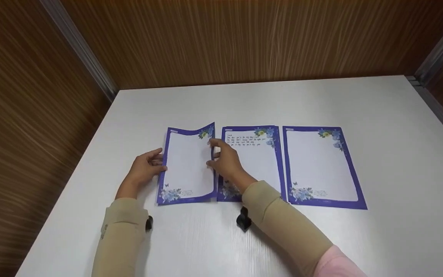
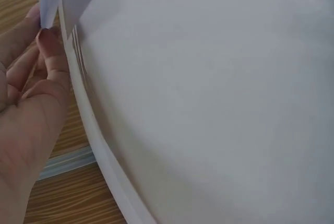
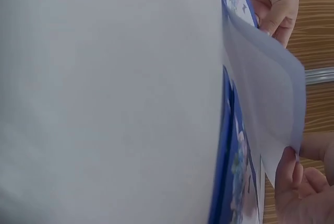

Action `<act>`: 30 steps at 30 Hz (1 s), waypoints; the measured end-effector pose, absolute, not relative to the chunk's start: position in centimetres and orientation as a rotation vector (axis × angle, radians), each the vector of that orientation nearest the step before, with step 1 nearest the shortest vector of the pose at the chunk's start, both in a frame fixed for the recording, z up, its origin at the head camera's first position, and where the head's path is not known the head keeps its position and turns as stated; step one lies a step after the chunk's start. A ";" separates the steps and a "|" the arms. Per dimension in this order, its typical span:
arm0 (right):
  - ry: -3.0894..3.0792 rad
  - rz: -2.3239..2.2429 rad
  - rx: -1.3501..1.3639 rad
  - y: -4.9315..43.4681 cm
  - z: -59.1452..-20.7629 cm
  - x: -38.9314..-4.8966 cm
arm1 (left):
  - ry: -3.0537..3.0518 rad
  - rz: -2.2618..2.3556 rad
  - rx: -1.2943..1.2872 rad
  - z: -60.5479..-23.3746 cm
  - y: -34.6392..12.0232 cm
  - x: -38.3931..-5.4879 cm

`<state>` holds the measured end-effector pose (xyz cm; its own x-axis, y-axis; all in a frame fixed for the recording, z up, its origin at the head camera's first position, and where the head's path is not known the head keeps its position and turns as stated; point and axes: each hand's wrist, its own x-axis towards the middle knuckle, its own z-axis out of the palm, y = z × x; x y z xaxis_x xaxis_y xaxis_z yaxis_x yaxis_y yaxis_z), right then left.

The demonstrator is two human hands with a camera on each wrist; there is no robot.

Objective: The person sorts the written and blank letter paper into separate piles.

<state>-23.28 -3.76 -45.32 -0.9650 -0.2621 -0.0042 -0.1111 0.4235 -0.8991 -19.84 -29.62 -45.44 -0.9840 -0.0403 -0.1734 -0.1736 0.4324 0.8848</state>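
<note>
A sheet of letter paper [image 1: 189,165] with a purple border and blue flowers stands bowed between both hands, its top right corner raised. At its left edge the left hand [image 1: 144,167] pinches it, thumb on top; the left wrist view shows this hand [image 2: 39,72] at the paper's edge. My right hand [image 1: 227,159] grips the right edge between thumb and fingers. From the right wrist, the lifted sheet [image 3: 271,93] curves up to the pinching right hand [image 3: 308,182], with the left hand [image 3: 276,4] farther along. The sheet's lower edge lies close over the table.
Beside it lies a matching sheet with handwritten lines [image 1: 246,140], partly covered by the right hand and wrist. A third bordered sheet [image 1: 321,165] lies flat at the right. The white table [image 1: 260,104] meets wood-grain panels [image 1: 244,42]. A small black device [image 1: 243,219] sits by the right cuff.
</note>
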 end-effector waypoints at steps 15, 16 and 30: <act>2.301 -1.847 -0.129 -3.3 -45.5 -23.6 | 2.286 1.960 -0.353 -45.1 -30.1 -20.0; 2.286 -1.862 -0.116 -3.3 -45.5 -23.6 | 2.272 1.978 -0.364 -45.0 -30.0 -19.9; 2.131 -2.008 -0.028 -0.8 -45.5 -24.3 | 2.177 2.124 -0.335 -44.7 -28.2 -20.9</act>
